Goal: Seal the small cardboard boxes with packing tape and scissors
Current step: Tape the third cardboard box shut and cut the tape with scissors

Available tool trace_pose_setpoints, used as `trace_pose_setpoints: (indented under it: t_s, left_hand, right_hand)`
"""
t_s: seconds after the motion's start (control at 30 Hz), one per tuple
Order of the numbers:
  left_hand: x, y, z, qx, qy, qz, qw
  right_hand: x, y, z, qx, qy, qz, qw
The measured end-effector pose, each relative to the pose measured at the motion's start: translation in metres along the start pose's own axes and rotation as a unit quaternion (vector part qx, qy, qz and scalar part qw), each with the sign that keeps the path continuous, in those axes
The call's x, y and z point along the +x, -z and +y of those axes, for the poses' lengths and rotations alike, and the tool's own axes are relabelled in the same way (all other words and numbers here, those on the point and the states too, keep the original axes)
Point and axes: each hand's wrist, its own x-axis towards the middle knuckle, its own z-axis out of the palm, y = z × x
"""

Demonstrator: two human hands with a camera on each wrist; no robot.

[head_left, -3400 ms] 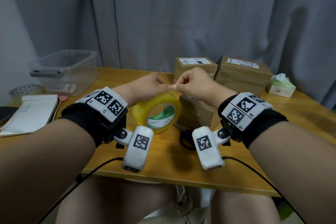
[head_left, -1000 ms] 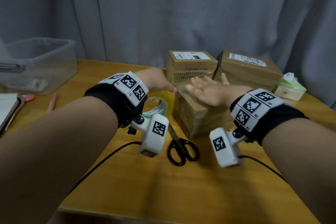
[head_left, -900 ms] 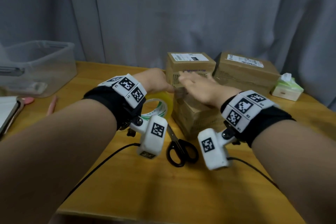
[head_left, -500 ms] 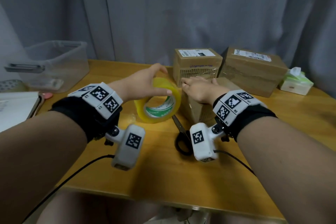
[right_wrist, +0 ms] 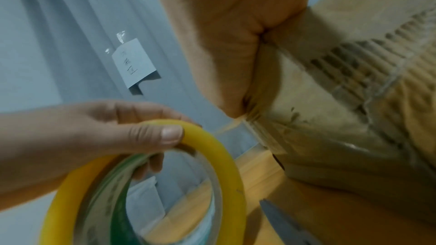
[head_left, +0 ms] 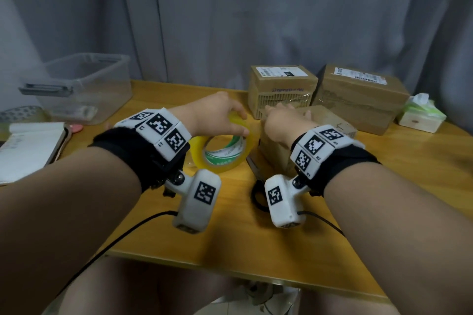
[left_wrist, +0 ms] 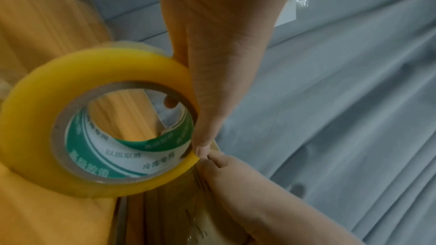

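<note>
My left hand [head_left: 231,123] grips a yellow roll of packing tape [head_left: 222,152], held on edge just above the wooden table [head_left: 409,166]; the thumb lies on its rim [left_wrist: 202,148]. A short clear strip runs from the roll to the near-left edge of a small cardboard box [head_left: 330,120]. My right hand [head_left: 284,115] rests on that box and presses the tape down at the edge [right_wrist: 238,74]. Black-handled scissors [head_left: 257,174] lie shut on the table between roll and box, partly hidden by my right wrist; one blade [right_wrist: 283,226] shows in the right wrist view.
Two more cardboard boxes [head_left: 281,89] [head_left: 358,97] stand behind, by the grey curtain. A tissue box [head_left: 419,115] sits far right. At the left are a clear plastic bin [head_left: 82,84] and an open notebook [head_left: 28,146]. The table's front edge is close to my lap.
My right hand stopped sweeping across the box top and drew back to its near-left edge. My left hand raised the roll from the table and now holds it slightly lower.
</note>
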Motion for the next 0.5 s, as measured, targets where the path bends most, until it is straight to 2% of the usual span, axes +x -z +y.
trace_pose_setpoints:
  t_s: [0.23,0.37,0.5]
  left_hand:
    - [0.002,-0.005,0.000,-0.021,-0.012,0.021,0.999]
    - [0.001,-0.005,-0.004,-0.030,0.002,0.008,1.000]
    - [0.001,0.000,-0.006,-0.004,0.019,-0.035,0.999]
  right_hand:
    - [0.008,-0.003,-0.011,-0.026,-0.075,-0.002,0.997]
    - [0.013,-0.003,-0.012,-0.023,-0.085,-0.015,0.996]
    - [0.015,-0.004,-0.012,-0.018,-0.084,-0.012,0.996]
